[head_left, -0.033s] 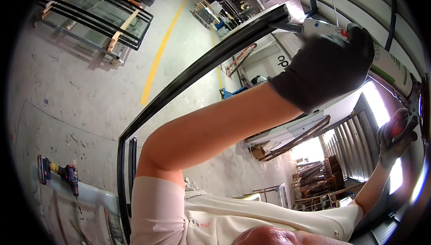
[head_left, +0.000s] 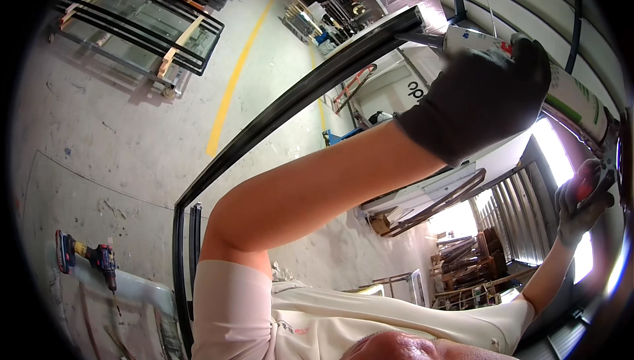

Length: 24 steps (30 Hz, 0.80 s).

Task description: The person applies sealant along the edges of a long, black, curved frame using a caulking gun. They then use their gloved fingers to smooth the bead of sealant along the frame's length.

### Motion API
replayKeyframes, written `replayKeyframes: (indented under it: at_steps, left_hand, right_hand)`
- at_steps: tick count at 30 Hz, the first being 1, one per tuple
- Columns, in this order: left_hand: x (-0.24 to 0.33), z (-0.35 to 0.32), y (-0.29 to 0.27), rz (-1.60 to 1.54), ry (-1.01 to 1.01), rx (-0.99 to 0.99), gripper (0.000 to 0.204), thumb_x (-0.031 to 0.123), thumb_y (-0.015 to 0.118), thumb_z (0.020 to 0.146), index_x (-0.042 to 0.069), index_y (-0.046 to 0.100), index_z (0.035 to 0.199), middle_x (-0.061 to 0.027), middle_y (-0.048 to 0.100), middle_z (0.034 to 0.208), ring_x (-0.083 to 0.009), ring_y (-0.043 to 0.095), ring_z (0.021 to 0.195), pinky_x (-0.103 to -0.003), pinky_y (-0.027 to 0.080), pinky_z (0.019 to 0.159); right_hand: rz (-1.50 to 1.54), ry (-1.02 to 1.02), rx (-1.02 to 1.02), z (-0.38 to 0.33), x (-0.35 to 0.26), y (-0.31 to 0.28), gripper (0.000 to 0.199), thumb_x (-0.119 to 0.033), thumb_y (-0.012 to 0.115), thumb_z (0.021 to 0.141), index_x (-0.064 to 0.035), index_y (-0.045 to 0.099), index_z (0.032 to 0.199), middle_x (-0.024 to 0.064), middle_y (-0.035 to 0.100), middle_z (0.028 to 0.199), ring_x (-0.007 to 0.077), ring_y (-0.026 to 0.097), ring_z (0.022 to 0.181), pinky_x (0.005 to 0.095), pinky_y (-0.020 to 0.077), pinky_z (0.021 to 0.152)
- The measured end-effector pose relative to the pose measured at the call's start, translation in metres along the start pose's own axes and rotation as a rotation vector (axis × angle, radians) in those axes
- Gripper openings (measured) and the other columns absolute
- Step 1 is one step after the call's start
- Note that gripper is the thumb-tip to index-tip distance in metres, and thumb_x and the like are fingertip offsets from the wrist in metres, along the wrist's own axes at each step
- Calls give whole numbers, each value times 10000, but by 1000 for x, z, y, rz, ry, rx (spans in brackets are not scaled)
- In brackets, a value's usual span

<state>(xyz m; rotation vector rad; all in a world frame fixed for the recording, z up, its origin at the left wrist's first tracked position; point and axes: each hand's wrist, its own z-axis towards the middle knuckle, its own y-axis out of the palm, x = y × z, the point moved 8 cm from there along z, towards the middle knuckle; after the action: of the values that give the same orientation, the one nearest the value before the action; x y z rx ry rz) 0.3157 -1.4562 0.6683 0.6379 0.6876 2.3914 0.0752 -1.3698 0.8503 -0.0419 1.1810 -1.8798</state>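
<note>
A caulking gun loaded with a white and green sealant cartridge (head_left: pixel 576 104) slants across the upper right. My left hand (head_left: pixel 485 96), in a dark glove, is wrapped around the cartridge near its front. Its dark nozzle (head_left: pixel 422 38) points at the upper end of a long black metal frame (head_left: pixel 284 106); whether the tip touches is too small to tell. At the gun's rear, my gloved right hand (head_left: pixel 584 198) is closed around the handle, where something red shows between the fingers. The frame runs down to a corner at the left, then toward the lower edge.
A cordless drill (head_left: pixel 99 258) lies at the lower left on a pale surface. Glass panes on a rack (head_left: pixel 139 23) stand at the far left. A yellow line (head_left: pixel 241 73) crosses the floor. Stacked wooden pieces (head_left: pixel 469 261) are at the lower right.
</note>
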Motion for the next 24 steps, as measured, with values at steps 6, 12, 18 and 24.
replayKeyframes:
  at_steps: [6, 12, 18, 24]
  left_hand:
    - [3, 11, 9, -138, 2, -16, 337, 104, 573, 828, -116, 617, 1080, -212, 672, 868, -230, 666, 524, -349, 526, 418]
    - [7, 13, 15, -170, 34, 4, 314, 102, 573, 827, -129, 613, 1036, -190, 666, 803, -210, 664, 517, -341, 521, 409]
    - [13, 18, 20, -92, 58, 66, 241, 129, 578, 838, -56, 613, 988, -133, 620, 762, -171, 615, 475, -310, 482, 384]
    - [43, 41, 69, -141, 268, 132, 203, 173, 606, 845, 79, 598, 1026, -68, 609, 850, -173, 612, 555, -310, 457, 421]
  right_hand:
    - [-39, -58, 7, -4, -6, -17, 837, -810, 543, 813, -65, 489, 1191, -51, 389, 503, 48, 288, 350, 208, 255, 369]
    - [-46, -88, 27, -9, 1, -25, 828, -796, 527, 838, -58, 488, 1211, -52, 391, 516, 43, 289, 358, 212, 260, 370]
    - [15, -122, 35, -14, -9, -11, 786, -759, 539, 848, -56, 526, 1198, -63, 369, 498, 43, 289, 352, 207, 244, 355]
    - [477, 48, 526, -61, 131, -1, 482, -361, 552, 982, -17, 498, 1315, 70, 580, 989, 167, 574, 837, 258, 487, 719]
